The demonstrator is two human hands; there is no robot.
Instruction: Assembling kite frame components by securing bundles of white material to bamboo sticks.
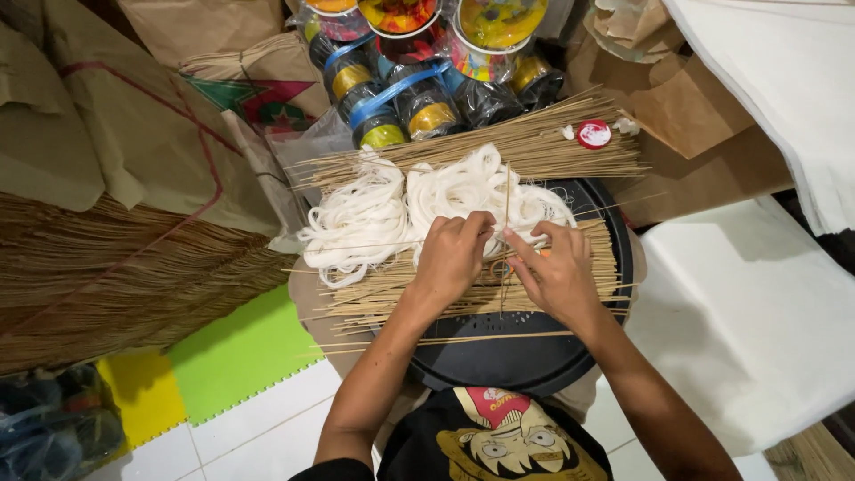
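On a black tray (534,365), both hands' fingers (481,224) pinch one upright stick (505,240).

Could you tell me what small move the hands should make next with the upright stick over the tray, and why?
Probably pinch the crossing tighter. The left hand and right hand meet where one thin upright stick crosses the flat sticks on the black tray, beside the white string. The upright stick looks held only at that spot, so it may slip.

Both forearms reaching forward, left hand (452,256) curled knuckles-up, right hand (554,272) beside it, fingertips pinched together
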